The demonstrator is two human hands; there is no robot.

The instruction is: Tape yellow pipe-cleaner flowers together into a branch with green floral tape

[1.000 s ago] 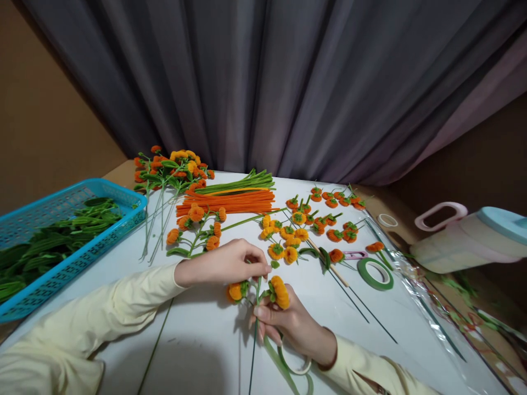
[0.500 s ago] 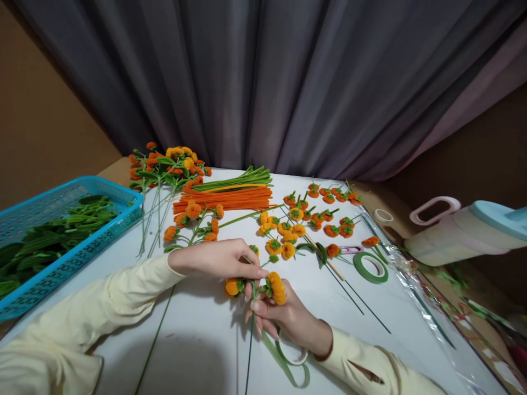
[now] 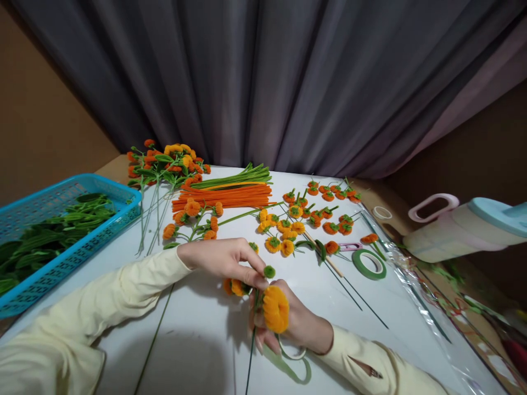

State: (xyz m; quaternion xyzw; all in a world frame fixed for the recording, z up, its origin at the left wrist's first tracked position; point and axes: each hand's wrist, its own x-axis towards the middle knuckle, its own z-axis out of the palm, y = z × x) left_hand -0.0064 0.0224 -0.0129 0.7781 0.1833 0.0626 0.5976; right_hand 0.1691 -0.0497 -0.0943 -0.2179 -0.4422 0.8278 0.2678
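- Held up over the near middle of the desk (image 3: 197,312) is a partly built flower spray: a green bud (image 3: 269,272) on top, a yellow-orange chenille flower head (image 3: 275,310) on its right, more yellow-orange bloom on its left, and a dark stem (image 3: 249,359) running down.
- The left hand (image 3: 225,260) has thumb and forefinger pinched together on the spray's upper part, just beside the bud.
- The right hand (image 3: 303,317) has its fingers closed around the stem below, partly hidden by the flower head; a white tape ring (image 3: 293,353) and a loose green strip (image 3: 290,367) hang beneath.
- Seemingly done: the bunch of flower stems (image 3: 171,159) at the far left, and the orange spray (image 3: 192,208) beyond the left hand.
- Seemingly left: loose yellow flower heads (image 3: 284,225) and loose orange flower heads (image 3: 330,227), not joined to sprays; green leaves (image 3: 41,238) lying in the blue basket (image 3: 93,181). No leaf can be made out on the held spray.
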